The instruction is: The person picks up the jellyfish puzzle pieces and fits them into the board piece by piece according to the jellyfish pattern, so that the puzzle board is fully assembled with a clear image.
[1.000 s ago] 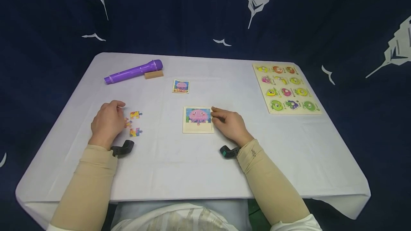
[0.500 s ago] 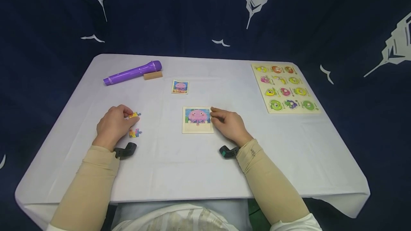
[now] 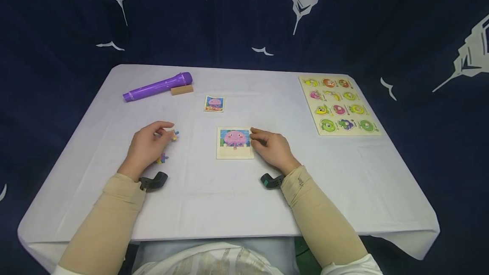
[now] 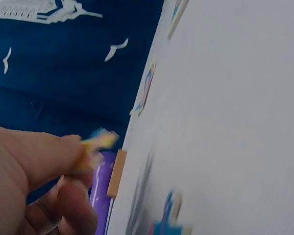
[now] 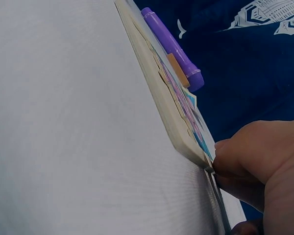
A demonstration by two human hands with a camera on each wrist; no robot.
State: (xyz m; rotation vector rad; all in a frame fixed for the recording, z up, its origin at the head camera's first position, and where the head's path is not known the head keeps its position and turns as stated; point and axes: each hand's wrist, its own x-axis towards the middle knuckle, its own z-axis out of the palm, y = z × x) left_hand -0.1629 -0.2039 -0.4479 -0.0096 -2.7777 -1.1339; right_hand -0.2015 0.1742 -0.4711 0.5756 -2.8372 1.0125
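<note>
My left hand (image 3: pixel 147 147) pinches a small jigsaw piece (image 3: pixel 175 135) between thumb and fingers; in the left wrist view this piece (image 4: pixel 100 144) is blurred and lifted off the table. Partly covered by that hand, another jigsaw piece (image 3: pixel 162 158) lies on the cloth. The square puzzle board (image 3: pixel 234 153) lies mid-table, its upper part filled with a pink octopus-like picture and its lower strip bare wood. My right hand (image 3: pixel 274 150) holds the board's right edge with thumb and fingers. In the right wrist view the fingers meet the board (image 5: pixel 161 103) at one corner.
A small picture card (image 3: pixel 214 104) lies beyond the board. At the back left are a purple toy microphone (image 3: pixel 156 87) and a brown wooden block (image 3: pixel 182 90). A fruit puzzle board (image 3: pixel 340 105) lies at the back right of the white-covered table (image 3: pixel 214 207).
My left hand has come down to the jigsaw pieces, taken one and shifted to the right with it. The right hand stays at the board's edge.
</note>
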